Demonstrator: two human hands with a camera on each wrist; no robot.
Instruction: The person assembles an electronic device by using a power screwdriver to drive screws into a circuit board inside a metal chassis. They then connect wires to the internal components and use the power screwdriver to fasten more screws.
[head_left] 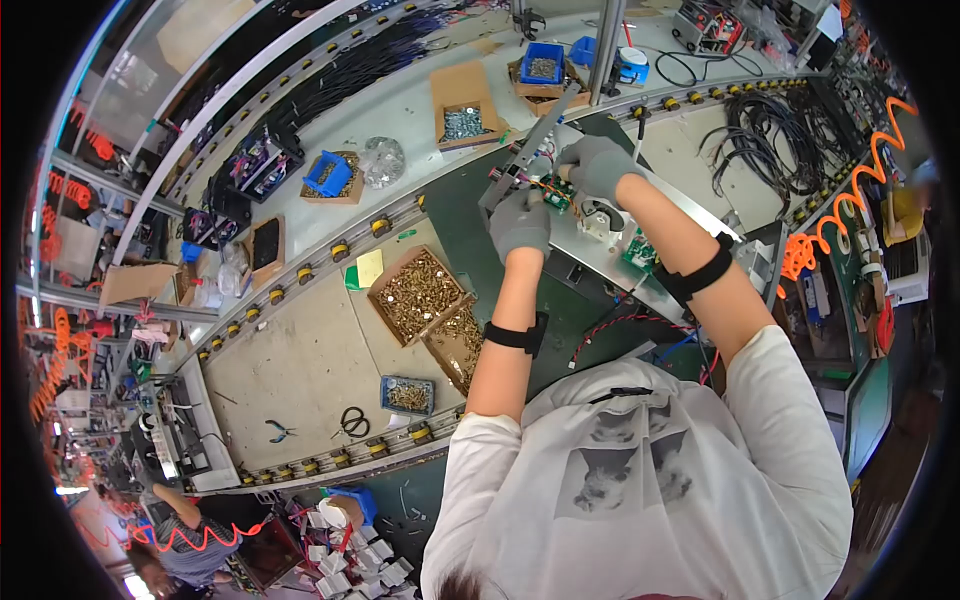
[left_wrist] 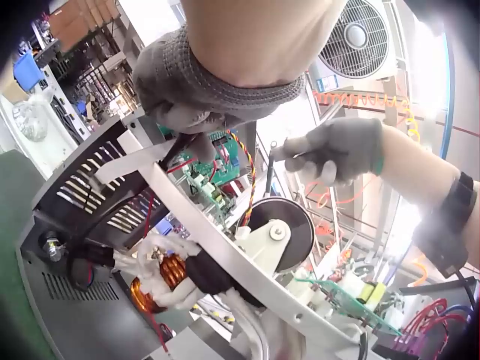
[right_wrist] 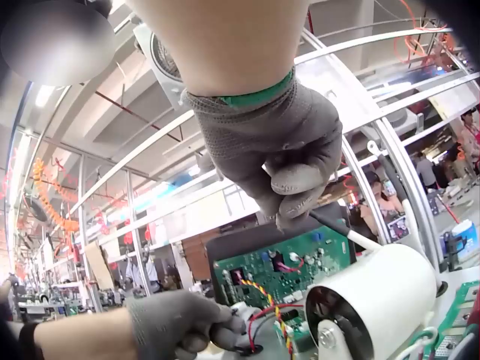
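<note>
Both hands wear grey gloves and work at an opened electronic unit with a metal chassis (head_left: 580, 243). My left hand (head_left: 521, 222) curls its fingers round a black-sleeved cable (left_wrist: 177, 148), beside a green circuit board (right_wrist: 285, 274). Above the board, my right hand (right_wrist: 270, 150) pinches a black-sleeved white cable (right_wrist: 334, 223). A white cylinder (right_wrist: 390, 292) stands just below that cable. Yellow, red and black twisted wires (left_wrist: 249, 180) run between the hands. Nearer the left wrist camera are a copper coil (left_wrist: 172, 271) and a slotted black panel (left_wrist: 82, 195).
Left of the unit, cardboard boxes of brass fasteners (head_left: 415, 295) lie on the bench with a blue bin (head_left: 408, 395), pliers (head_left: 281, 432) and scissors (head_left: 352, 423). Black cables (head_left: 770, 150) lie coiled at the right. An orange coiled hose (head_left: 850, 205) hangs nearby.
</note>
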